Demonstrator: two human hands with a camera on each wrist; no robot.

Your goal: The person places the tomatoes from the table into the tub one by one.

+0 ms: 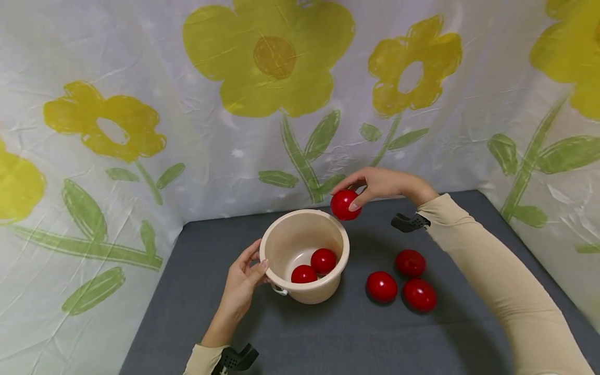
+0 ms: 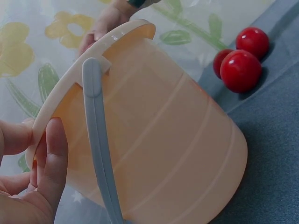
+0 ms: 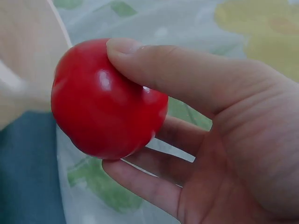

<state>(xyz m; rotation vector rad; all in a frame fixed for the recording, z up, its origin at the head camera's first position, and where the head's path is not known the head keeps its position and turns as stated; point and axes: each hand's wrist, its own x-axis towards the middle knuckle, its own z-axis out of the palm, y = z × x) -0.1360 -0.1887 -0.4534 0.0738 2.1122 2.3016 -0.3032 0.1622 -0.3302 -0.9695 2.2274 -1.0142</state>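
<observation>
A cream plastic bucket (image 1: 307,297) stands on the dark cloth, its mouth tipped toward the camera. My left hand (image 1: 241,284) pinches its rim between thumb and fingers. Two red round fruits, one (image 1: 323,261) behind the other (image 1: 304,274), lie inside at the bottom. Just beyond the bucket's far right rim, my right hand (image 1: 382,185) grips another red round fruit (image 3: 107,100), smooth, glossy and slightly lobed, raised above the cloth. Thumb on one side and fingers on the other hold it. The bucket's pale grey handle (image 2: 98,135) hangs down along its outer wall.
Three more red fruits (image 1: 382,287) sit grouped on the dark grey cloth (image 1: 328,338), to the right of the bucket and below my right forearm. A white curtain (image 1: 211,172) with yellow flowers rises behind and at both sides of the table.
</observation>
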